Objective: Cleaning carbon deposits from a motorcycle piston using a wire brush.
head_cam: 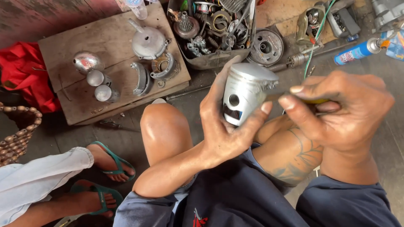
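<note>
**Piston held up in the left hand, a thin tool at its crown**

The grey metal piston (245, 92) sits above the person's knees, near the middle of the view, tilted with its crown to the upper right and its pin hole facing the camera. The left hand (223, 126) cups it from below: the thumb lies up along the left side of the skirt, and the fingers (257, 115) wrap under and round the right side, clamped on the piston.

Just to the right, the right hand (345, 111) has its fingers pinched together on a thin yellowish tool (313, 101), whose tip reaches the ring area of the piston; the tip itself is blurred.

Farther off, on the floor, a wooden board (75, 50) carries shiny metal parts and a grey funnel-shaped cover (148, 42). A tray of mixed engine parts (214, 29) stands to its right, then a round clutch-like part (266, 47) and a blue spray can (357, 51). At near left, another person's feet in teal sandals (111, 164) rest on the floor
</note>
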